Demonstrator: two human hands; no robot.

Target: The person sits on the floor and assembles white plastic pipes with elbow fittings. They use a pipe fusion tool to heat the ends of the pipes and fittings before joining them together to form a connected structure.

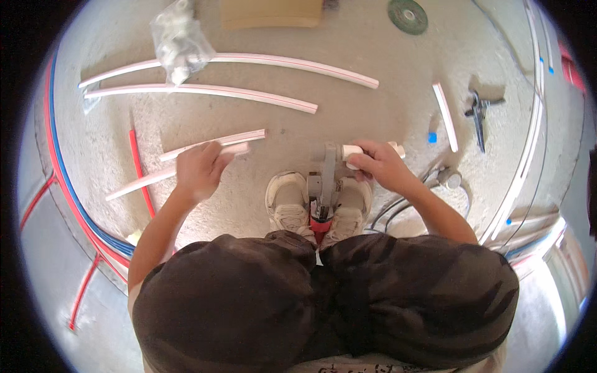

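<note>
My left hand (200, 169) is closed around a white plastic pipe (140, 185), which slants down to the left; its near-hand end is blurred by motion. My right hand (380, 163) grips a short white pipe piece (352, 151), whose left end meets the grey heating plate of a pipe welding tool (331, 163). That tool stands upright between my two beige shoes (289, 202), with its red body (321, 225) at the bottom. Another white pipe (214, 144) with a red stripe lies just beyond my left hand. A thin red tube (138, 158) runs under the held pipe.
Two long white pipes (292, 62) lie farther off, under a clear bag of white fittings (180, 46). At the right are a short pipe (445, 117), a blue cap (432, 137) and a black hand tool (479, 118). A green disc (408, 16) and cardboard (272, 13) lie at the back.
</note>
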